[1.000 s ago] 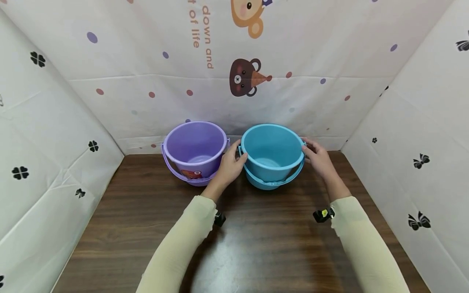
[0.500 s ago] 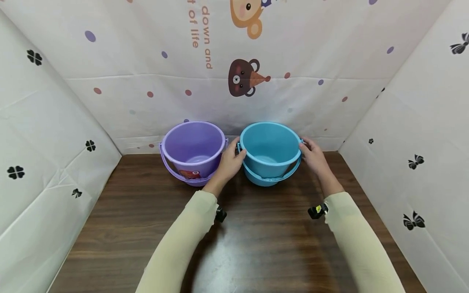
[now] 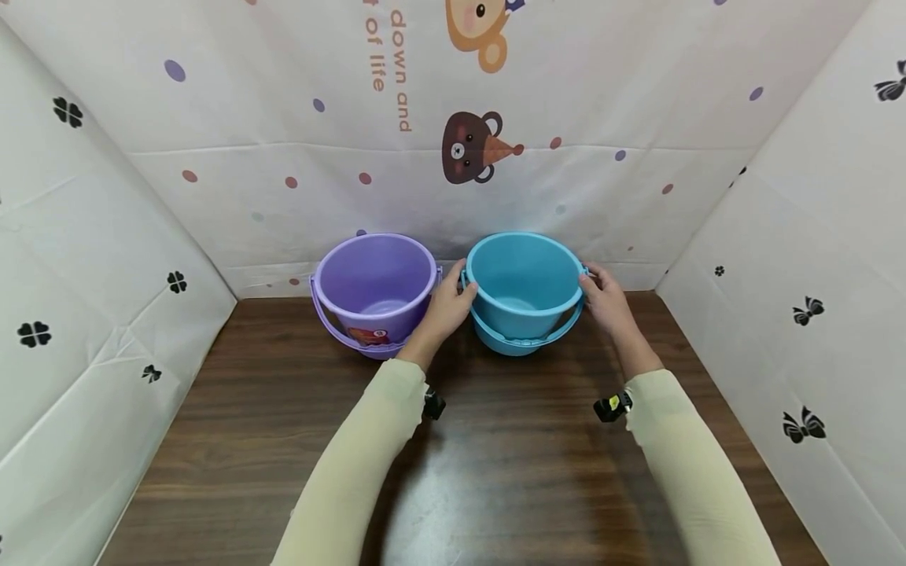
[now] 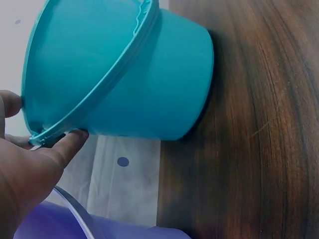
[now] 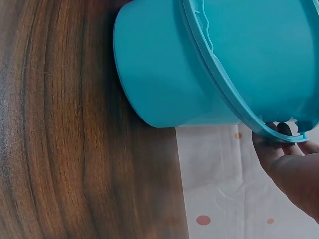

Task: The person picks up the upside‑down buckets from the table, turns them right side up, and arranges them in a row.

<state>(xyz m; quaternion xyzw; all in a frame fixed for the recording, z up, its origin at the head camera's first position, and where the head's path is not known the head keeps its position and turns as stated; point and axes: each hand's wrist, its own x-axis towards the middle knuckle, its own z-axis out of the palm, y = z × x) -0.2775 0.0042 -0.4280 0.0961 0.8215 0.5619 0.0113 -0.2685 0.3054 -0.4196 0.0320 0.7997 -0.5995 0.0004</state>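
A blue plastic bucket [image 3: 524, 318] stands upright on the wooden table near the back wall, its handle hanging down at the front. My left hand [image 3: 447, 308] holds its left side by the handle joint; in the left wrist view the thumb and fingers [image 4: 70, 145] touch the wall below and around the rim. On the opposite side my right hand [image 3: 607, 303] grips it near the other handle joint, with fingertips [image 5: 284, 130] showing behind the handle. A purple bucket [image 3: 375, 275] with a red label stands just left of it, partly hidden by my left hand.
Behind the buckets rises a white patterned back wall [image 3: 283, 220], with white side walls [image 3: 92, 259] to the left and right. Bare brown wooden table [image 3: 283, 440] lies in front of the buckets. A small black device [image 3: 612, 407] is on each wrist.
The blue bucket has shifted slightly back toward the wall, with both hands moving along with it. The purple bucket keeps its place. The head view has shifted a little.
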